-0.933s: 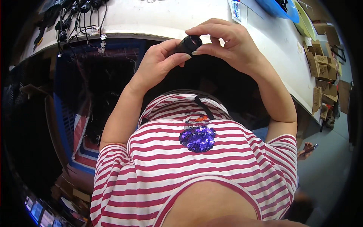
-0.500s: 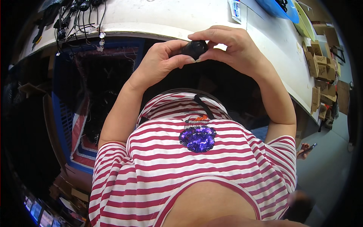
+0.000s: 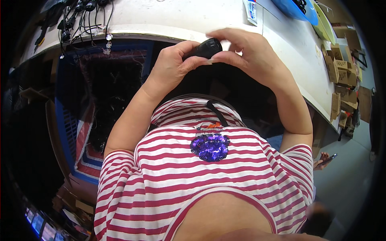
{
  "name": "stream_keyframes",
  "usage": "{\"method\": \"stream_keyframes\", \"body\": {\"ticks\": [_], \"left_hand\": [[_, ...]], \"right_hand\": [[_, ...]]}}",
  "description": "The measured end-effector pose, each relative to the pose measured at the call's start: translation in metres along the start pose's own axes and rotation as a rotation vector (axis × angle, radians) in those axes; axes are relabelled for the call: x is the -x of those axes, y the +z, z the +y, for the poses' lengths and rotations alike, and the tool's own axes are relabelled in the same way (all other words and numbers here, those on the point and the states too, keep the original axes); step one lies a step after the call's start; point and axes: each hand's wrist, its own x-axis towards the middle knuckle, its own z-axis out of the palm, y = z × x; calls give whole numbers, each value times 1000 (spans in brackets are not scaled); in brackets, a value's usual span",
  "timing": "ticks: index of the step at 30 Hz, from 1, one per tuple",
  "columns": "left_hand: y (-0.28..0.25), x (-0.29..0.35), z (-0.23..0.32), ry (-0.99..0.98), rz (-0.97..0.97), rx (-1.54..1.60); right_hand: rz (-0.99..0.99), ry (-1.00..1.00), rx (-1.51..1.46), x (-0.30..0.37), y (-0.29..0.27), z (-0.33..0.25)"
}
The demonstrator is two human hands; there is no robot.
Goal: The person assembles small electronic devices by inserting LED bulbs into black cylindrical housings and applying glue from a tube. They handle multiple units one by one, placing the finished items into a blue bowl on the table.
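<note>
A small black rounded cylinder (image 3: 209,47) with a ridged end is held up in front of my chest, by the table's near edge. My left hand (image 3: 172,64) is closed round its left part, thumb along the lower side. At its right end is my right hand (image 3: 251,52), thumb against the lower edge and index finger arched over the top. That index finger is smeared by motion. What lies inside the left palm is hidden.
Black corded parts (image 3: 84,20) hang over the white table (image 3: 173,18) at the left. Below them stands a blue crate (image 3: 66,104) with dark contents. A white tube (image 3: 250,12) and blue basin (image 3: 295,10) sit at the back right. Another person's hand (image 3: 321,161) holds a phone.
The black cylinder has turned, so its ridged end now shows more. My right index finger has shifted along the top, and both hands stay in nearly the same place.
</note>
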Motion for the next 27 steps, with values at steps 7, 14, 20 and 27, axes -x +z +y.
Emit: {"method": "stream_keyframes", "body": {"ticks": [7, 14, 20, 27], "left_hand": [[3, 1, 0, 10, 28, -52], [9, -1, 2, 69, 54, -131], [15, -1, 12, 91, 112, 157], [6, -25, 43, 233, 289, 842]], "right_hand": [[113, -71, -107, 4, 4, -2], [10, 73, -133, 4, -5, -6], [39, 196, -399, 5, -2, -9], [-147, 167, -780, 38, 81, -8]]}}
